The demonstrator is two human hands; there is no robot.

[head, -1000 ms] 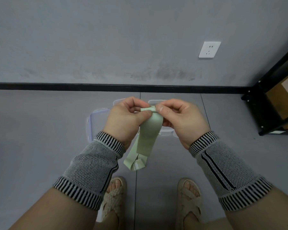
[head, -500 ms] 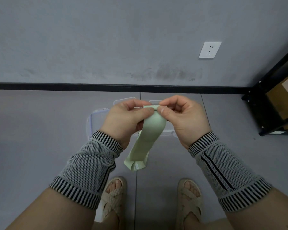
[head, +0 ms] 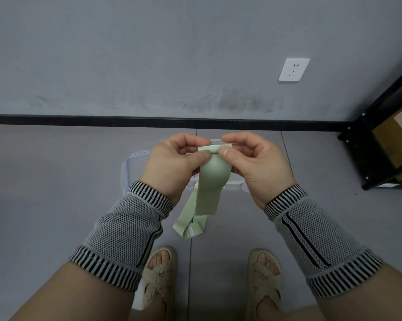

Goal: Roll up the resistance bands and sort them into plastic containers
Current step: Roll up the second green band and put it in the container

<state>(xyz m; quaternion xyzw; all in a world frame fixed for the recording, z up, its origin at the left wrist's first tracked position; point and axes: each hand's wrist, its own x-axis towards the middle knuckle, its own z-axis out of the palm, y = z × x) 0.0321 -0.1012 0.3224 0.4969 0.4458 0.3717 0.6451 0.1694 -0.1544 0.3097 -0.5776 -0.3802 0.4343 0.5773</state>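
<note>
Head view, looking down at the grey floor (head: 56,193). Left hand (head: 172,165) and right hand (head: 255,163) raised side by side above the floor, each pinching the top edge of a pale green resistance band (head: 209,181) between thumb and forefinger; top edge folded over into a small first turn between the two thumbs. Remainder of the band hanging loose below the hands, ending in a doubled loop with a small white label, above and between the two sandalled feet (head: 159,274). Clear plastic containers (head: 135,167) lying on the floor directly beneath the hands, close to the black skirting strip (head: 102,119) along the far edge of the floor; mostly hidden by the hands, so number and contents impossible to tell. Knitted grey wrist sleeves (head: 123,232) with striped cuffs on both forearms. White wall socket (head: 293,69) on the grey wall, upper right. Black shelf frame (head: 366,144) holding a cardboard box (head: 396,140) at the right edge of the floor
</note>
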